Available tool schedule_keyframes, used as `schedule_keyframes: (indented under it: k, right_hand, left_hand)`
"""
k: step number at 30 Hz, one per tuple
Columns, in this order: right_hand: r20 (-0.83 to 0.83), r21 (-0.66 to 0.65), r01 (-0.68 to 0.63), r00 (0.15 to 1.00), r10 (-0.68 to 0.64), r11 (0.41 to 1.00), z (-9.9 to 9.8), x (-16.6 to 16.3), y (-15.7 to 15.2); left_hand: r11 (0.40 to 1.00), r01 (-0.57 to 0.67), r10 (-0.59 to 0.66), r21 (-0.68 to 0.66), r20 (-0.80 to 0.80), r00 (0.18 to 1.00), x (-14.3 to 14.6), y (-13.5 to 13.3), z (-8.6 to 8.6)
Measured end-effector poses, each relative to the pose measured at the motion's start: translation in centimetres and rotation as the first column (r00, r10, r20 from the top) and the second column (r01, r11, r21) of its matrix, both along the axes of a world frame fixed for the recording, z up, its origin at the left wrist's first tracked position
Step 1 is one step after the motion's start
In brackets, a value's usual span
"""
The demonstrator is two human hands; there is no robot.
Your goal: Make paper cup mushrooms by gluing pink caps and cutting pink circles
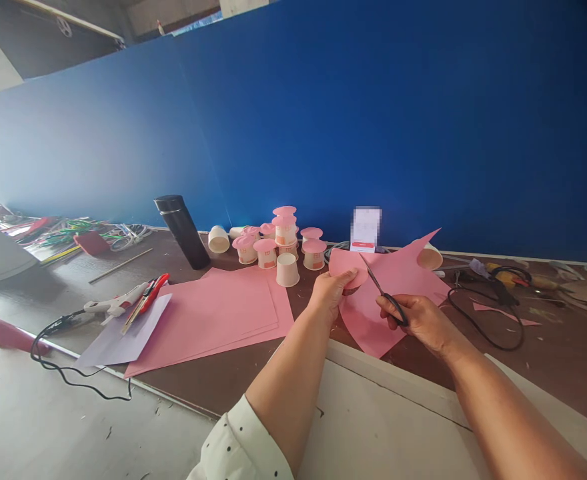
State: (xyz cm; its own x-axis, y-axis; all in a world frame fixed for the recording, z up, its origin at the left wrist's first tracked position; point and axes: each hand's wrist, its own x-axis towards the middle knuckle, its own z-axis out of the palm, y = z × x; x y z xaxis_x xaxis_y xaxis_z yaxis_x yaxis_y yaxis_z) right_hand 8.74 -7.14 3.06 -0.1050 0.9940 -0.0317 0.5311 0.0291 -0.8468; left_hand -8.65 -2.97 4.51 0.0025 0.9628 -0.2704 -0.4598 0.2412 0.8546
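My left hand (337, 288) pinches a rounded piece of pink paper (344, 261) above the dark table. In my right hand (413, 317) is a pair of black-handled scissors (381, 288), its blades pointing up and left at the right edge of that piece. Below and behind both hands lies a larger cut sheet of pink paper (381, 327), one corner curling up at the right. To the left stand several paper cups topped with pink paper discs (314, 253), some stacked. One plain white cup (287, 271) stands upside down in front of them.
Pink sheets (213, 303) lie left, with a lilac sheet (148, 337), a red utility knife (146, 303) and a corded glue gun (116, 300) on top. A black flask (182, 233) stands behind them. A black cable (483, 340) loops at right. A blue partition (323, 133) closes the back.
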Motion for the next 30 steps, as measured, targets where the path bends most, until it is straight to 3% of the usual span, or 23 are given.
schedule_keyframes:
  k: [30]
  right_hand:
    - [-0.003,0.015,-0.010,1.000,0.010,1.000,-0.01,0.06,-0.04]
  left_hand:
    - [1.000,-0.005,0.005,0.006,-0.025,1.000,-0.15,0.45,-0.37]
